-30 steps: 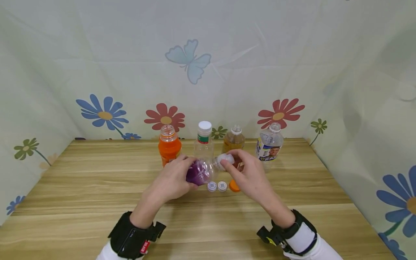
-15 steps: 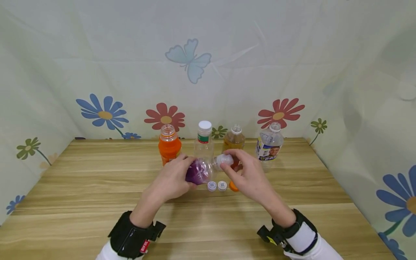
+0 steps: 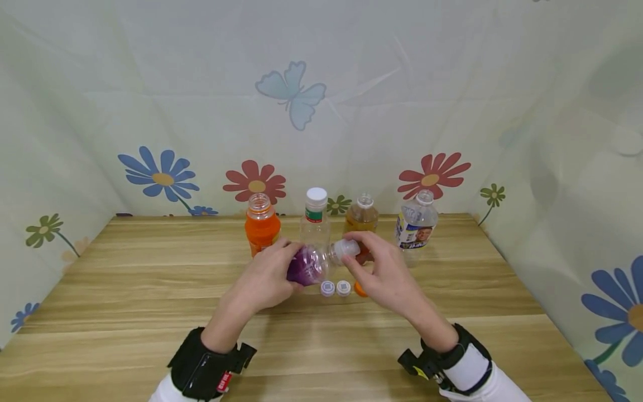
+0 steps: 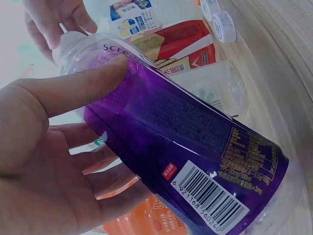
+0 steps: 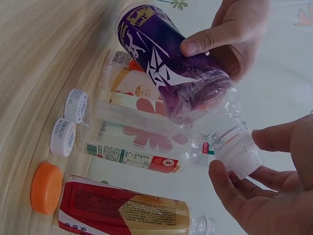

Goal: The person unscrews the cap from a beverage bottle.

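Observation:
My left hand (image 3: 268,274) grips a clear bottle with a purple label (image 4: 171,122) round its body, thumb on the near side and fingers behind. The bottle is tilted, its neck toward the right. At that neck my right hand (image 3: 385,272) pinches the translucent white cap (image 5: 239,155) between thumb and fingers. In the right wrist view the cap sits over the mouth of the bottle. Below the bottle, on the table, lie two white caps (image 3: 327,288) and an orange cap (image 5: 46,188), partly covered by my right hand in the head view.
Behind the hands stand an uncapped orange-labelled bottle (image 3: 262,226), a clear bottle with a white cap (image 3: 316,195), an uncapped bottle with a red and gold label (image 5: 127,208), and an uncapped bottle with a blue and white label (image 3: 414,230). A flowered curtain (image 3: 351,111) hangs behind the table.
The right hand's fingers have shifted slightly on the cap, and the hand now covers more of the orange cap. The left hand and the bottle stay nearly in place.

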{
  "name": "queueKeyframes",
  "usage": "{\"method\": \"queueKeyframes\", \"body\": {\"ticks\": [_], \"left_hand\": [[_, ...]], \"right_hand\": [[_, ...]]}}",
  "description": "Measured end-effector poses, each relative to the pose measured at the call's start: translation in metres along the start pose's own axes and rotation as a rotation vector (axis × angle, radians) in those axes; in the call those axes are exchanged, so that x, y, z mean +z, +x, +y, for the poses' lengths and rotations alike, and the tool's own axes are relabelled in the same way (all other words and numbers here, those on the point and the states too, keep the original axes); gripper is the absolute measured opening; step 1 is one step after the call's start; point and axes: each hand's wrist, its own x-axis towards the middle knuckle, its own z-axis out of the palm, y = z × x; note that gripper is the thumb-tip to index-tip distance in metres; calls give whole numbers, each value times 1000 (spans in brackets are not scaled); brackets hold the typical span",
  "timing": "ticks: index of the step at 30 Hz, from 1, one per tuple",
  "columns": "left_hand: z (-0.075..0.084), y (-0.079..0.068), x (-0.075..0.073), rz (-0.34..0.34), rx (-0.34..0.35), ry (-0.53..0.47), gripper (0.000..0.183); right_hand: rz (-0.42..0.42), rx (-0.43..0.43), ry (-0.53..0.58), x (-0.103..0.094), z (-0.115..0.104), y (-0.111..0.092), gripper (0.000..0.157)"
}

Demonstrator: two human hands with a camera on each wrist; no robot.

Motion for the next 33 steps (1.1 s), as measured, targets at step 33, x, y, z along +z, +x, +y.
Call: {"method": "queueKeyframes", "body": {"ticks": [33], "left_hand": [[0,-1,2,-6,-13,-25,69]], "right_hand": [[0,138,18,-2,-1,0,35]]}}
